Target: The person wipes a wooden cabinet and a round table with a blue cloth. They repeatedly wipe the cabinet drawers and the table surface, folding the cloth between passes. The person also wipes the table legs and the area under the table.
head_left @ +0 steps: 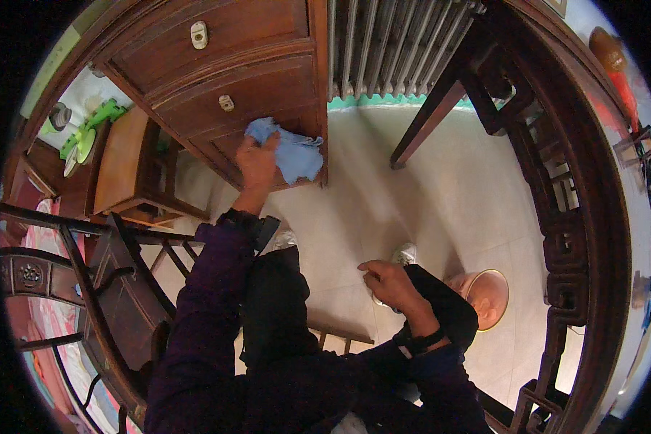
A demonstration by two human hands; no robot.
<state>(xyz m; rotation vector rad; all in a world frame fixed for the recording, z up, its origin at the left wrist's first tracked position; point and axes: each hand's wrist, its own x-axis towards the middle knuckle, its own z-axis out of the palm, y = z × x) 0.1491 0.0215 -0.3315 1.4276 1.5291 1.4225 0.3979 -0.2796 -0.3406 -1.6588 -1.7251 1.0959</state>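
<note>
My left hand [257, 155] grips a light blue cloth [296, 155] and presses it on the lowest visible drawer of a dark wooden drawer unit [253, 79], at upper centre. The cloth spreads out to the right of my fingers and hangs over the drawer front. Above it are two drawers with pale handles. My right hand [392, 282] is at lower right centre, near my right knee, its fingers loosely bent and slightly apart with nothing visible in them.
A small wooden stool [119, 181] and dark chair [123, 304] stand left, near patterned bedding. A radiator [390, 50] is at top. A dark carved table [593, 231] borders the right side, and a copper-coloured bucket [488, 300] sits on the tiled floor beside my right leg.
</note>
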